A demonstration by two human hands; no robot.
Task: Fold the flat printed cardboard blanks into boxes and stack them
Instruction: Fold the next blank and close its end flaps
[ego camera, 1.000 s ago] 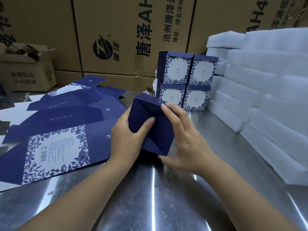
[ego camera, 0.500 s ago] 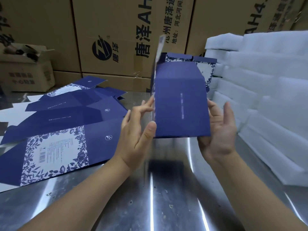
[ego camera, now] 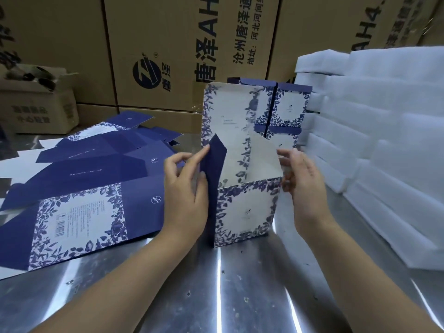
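L hand: index + thumb press navy side flap inward, other fingers loosely curled. R hand: near-straight fingers against white side flap. Between both, equally near: box, upright on surface, long axis vertical, lid flap standing at rear. Flat blanks to left; finished stack behind.

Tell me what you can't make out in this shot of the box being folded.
Head view only:
- Inside of the box: hidden by its own walls and flaps.
- Fingertips of the right hand: behind the box's white flap.
- The finished boxes: mostly behind the box, count unclear.
- Small print on the flat blanks: too small to read.
- Lettering on the brown cartons: cut off by the top edge.
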